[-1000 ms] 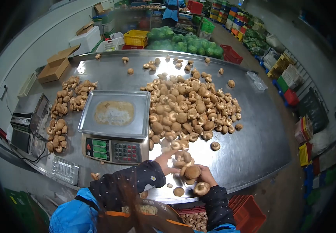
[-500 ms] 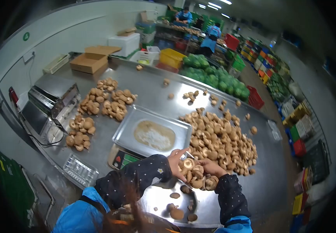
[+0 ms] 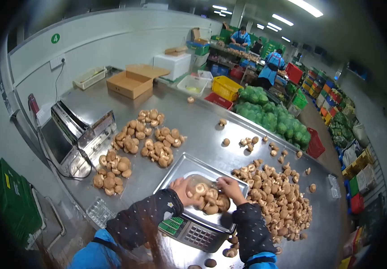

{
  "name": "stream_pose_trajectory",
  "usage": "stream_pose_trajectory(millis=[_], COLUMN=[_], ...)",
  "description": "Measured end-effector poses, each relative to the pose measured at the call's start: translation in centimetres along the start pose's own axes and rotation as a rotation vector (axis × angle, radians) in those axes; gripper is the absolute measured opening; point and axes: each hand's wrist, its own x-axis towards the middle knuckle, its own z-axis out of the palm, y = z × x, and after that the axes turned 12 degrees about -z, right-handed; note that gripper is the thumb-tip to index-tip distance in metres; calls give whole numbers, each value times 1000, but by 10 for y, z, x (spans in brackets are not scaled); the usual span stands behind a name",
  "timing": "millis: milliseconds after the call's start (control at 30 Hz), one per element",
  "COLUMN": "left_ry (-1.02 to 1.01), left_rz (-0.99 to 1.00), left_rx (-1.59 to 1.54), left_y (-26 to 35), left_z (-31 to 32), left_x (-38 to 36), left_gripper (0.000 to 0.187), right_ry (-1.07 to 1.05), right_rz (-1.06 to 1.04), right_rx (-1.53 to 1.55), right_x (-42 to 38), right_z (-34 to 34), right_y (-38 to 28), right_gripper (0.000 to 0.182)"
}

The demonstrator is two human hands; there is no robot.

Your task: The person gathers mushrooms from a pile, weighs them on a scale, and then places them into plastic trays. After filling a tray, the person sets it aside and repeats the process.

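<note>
Now: mushrooms held over the scale

Your left hand (image 3: 182, 187) and right hand (image 3: 229, 187) clasp a heaped tray of mushrooms (image 3: 208, 199) between them, over the scale pan (image 3: 182, 167). Right of it lies the big mushroom pile (image 3: 276, 199).

One head-worn camera looks forward and down, close over the steel table (image 3: 193, 121), fisheye-wide.

Only one legible sign: a green round sticker (image 3: 55, 38) with a white "4", on the white wall (image 3: 95, 36) at far left. The scale (image 3: 189, 228) near centre has green lit displays (image 3: 170, 223), digits too small to read. Other labels unreadable.
</note>
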Motion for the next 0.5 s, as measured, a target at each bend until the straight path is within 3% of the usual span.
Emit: stream_pose_trajectory(millis=[67, 100, 167, 233, 267, 400, 500], left_ry=[39, 11, -28, -224, -231, -164, -156], left_rz=[27, 53, 73, 150, 138, 387, 307], left_rx=[-96, -286, -469, -784, -783, -439, -402], left_y=[-20, -35, -43, -41, -38, -11, 0], left_z=[7, 11, 5, -11, -13, 0, 11], left_x=[19, 36, 57, 68, 68, 54, 46], left_gripper=[98, 91, 83, 72, 72, 77, 78], right_ry=[24, -2, 30, 85, 118, 215, 297], right_rz=[-46, -12, 21, 47, 49, -59, -29], right_rx=[79, 128, 11, -5, -38, -322, -354], right_x=[-23, -39, -71, -94, -102, -108, -104], right_z=[-20, -29, -37, -35, -32, -10, 1], right_y=[-1, -17, -42, -46, -43, -43, -41], right_gripper=[26, 30, 36, 47, 53, 56, 46])
